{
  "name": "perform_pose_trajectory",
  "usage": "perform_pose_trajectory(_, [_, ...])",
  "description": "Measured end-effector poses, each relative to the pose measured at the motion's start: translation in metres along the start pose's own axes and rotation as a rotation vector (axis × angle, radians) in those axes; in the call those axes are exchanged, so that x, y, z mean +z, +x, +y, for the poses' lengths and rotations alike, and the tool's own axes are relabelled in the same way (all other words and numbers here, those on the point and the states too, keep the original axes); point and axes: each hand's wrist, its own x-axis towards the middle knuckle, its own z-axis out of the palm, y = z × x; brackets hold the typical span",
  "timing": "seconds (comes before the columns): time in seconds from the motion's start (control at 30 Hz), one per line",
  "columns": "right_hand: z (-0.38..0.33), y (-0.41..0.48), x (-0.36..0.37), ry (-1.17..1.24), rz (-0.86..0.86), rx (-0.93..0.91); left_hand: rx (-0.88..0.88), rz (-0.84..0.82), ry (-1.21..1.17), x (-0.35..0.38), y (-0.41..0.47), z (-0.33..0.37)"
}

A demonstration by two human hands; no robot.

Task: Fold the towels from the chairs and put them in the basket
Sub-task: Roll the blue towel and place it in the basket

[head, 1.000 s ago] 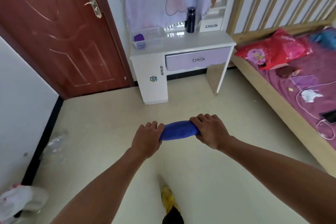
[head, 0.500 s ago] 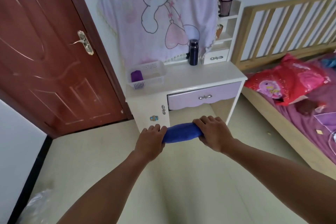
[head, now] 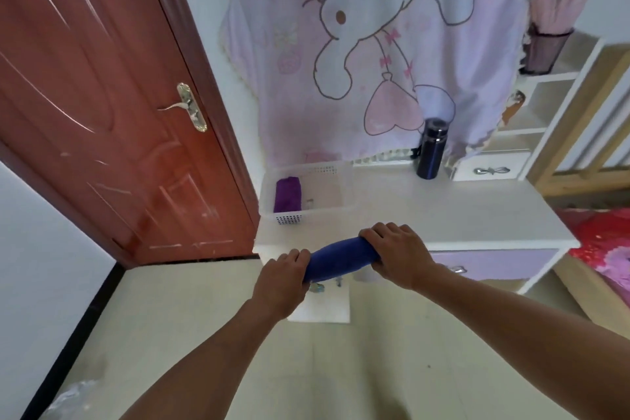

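While both hands were closed around its ends, the blue towel [head: 341,258], rolled into a thick tube, hung in the air just in front of the white desk [head: 443,215]. The left hand [head: 283,278] gripped its lower end, the right hand [head: 397,254] its higher end. A white basket [head: 341,174] stood at the desk's left rear, with a folded purple towel [head: 288,194] inside. A dark bottle [head: 431,148] stood farther right.

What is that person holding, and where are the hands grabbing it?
A rolled blue towel, held by its two ends: the left hand grips one end, the right hand the other.
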Motion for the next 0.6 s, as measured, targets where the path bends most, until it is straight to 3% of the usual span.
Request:
perform_pose_trajectory(0.13, [0.043, 0.086, 0.012, 0.036, -0.019, -0.105, -0.153, 0.038, -0.121, 0.004, 0.062, -0.017])
perform_pose_trajectory(0.33, [0.066, 0.186, 0.036, 0.180, -0.059, -0.118, -0.291, 0.124, -0.296, 0.010, 0.130, -0.055])
perform_pose_trajectory(0.47, [0.078, 0.249, 0.053, 0.318, -0.125, -0.043, -0.354, 0.152, -0.524, 0.016, 0.182, -0.087])
perform_pose_trajectory(0.6, [0.094, 0.308, 0.067, 0.546, -0.242, 0.152, -0.385, 0.058, -0.760, 0.033, 0.231, -0.118])
